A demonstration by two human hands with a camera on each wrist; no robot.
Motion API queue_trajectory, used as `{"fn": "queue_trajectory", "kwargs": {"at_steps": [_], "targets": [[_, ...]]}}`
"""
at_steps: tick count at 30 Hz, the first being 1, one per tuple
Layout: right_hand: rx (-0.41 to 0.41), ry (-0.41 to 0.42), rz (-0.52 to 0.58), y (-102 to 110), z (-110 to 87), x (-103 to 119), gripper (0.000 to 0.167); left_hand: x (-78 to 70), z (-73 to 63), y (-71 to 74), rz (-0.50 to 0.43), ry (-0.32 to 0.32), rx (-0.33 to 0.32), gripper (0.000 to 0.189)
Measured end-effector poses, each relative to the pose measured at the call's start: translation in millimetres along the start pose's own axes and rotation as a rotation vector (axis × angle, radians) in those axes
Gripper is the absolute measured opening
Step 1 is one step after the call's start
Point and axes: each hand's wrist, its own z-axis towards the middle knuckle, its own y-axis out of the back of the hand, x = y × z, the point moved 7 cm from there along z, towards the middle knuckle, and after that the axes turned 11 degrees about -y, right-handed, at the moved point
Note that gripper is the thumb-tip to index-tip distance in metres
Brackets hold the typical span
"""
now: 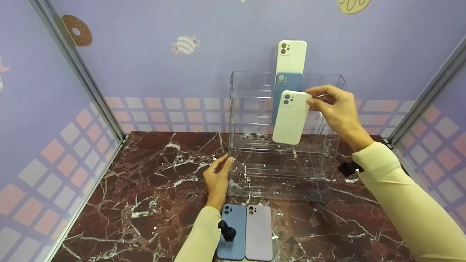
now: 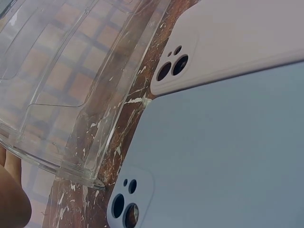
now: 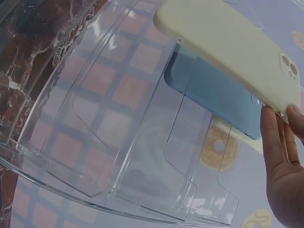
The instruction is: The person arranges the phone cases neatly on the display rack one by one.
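My right hand (image 1: 335, 105) pinches a cream phone case (image 1: 291, 118) by its upper right corner, in front of the clear tiered rack (image 1: 233, 109). Behind it, a blue phone case (image 1: 280, 89) stands in a higher tier, partly covered by the held case. Another cream phone case (image 1: 293, 60) stands upright at the top, its lower part hidden. Low on the rack's left side, my left hand (image 1: 216, 178) holds the edge between thumb and fingers. Only part of that hand (image 2: 14, 199) shows in the left wrist view.
In front of the rack, a blue-grey phone case (image 1: 233, 247) and a pale lilac phone case (image 1: 259, 233) lie side by side on the marbled dark red tabletop (image 1: 153, 193). A patterned lilac wall (image 1: 145, 65) stands behind the rack, with side walls at left and right.
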Motion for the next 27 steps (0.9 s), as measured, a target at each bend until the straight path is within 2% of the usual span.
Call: {"fn": "queue_trajectory", "kwargs": {"at_steps": [10, 21, 27], "targets": [[0.008, 0.002, -0.024, -5, 14.2, -7, 0.025, 0.0, 0.7, -1.9, -0.028, 0.006, -0.012, 0.026], [0.012, -0.091, -0.062, -7, 25.6, -25, 0.026, 0.1, 1.3, -4.6, -0.052, 0.011, -0.019, 0.027], [0.007, -0.095, -0.112, -11, 26.6, -29, 0.025, -0.8, 0.4, -4.5, -0.031, 0.017, 0.000, 0.029]]}}
